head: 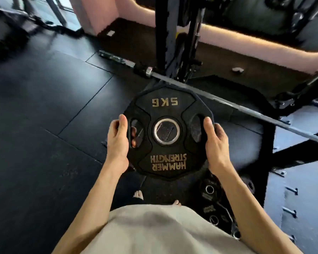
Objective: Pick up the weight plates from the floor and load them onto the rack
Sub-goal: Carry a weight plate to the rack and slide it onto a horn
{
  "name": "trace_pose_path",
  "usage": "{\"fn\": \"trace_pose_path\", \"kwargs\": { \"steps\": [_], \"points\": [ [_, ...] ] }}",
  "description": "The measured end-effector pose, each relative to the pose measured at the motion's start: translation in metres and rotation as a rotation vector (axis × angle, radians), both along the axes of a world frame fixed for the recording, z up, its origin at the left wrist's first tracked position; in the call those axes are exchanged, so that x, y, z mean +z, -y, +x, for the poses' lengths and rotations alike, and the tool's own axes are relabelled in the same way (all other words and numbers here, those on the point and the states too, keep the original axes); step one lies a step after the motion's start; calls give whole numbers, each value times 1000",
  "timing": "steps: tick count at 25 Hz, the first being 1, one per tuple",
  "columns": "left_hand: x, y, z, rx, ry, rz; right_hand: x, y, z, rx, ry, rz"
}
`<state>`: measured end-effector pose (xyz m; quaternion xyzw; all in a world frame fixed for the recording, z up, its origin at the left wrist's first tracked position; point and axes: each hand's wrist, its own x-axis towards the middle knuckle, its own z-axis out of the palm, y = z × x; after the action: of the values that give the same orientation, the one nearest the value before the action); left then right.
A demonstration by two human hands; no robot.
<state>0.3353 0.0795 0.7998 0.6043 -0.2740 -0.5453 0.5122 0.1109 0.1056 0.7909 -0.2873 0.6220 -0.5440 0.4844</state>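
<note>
Both hands' grip (117, 142) (216, 142) around plate (166, 107)

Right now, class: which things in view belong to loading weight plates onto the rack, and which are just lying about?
Belongs to the job:
- 5 kg plate, held by left hand and right hand
- smaller plates on the floor
- black rack upright

Lying about:
- barbell across the floor
- white scraps on the mat
- blurred equipment, far left
</note>
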Motion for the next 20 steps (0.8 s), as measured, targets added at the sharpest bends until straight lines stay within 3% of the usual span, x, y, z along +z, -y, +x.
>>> {"fn": "trace_pose_path", "kwargs": {
  "steps": [8,13,20],
  "points": [
    [36,-55,215,367,28,-106,27,33,220,367,-37,-122],
    [56,-70,363,422,51,-179,36,38,375,434,-78,-148],
    [71,-34,489,480,45,-220,53,89,508,486,-105,-204]
  ]
}}
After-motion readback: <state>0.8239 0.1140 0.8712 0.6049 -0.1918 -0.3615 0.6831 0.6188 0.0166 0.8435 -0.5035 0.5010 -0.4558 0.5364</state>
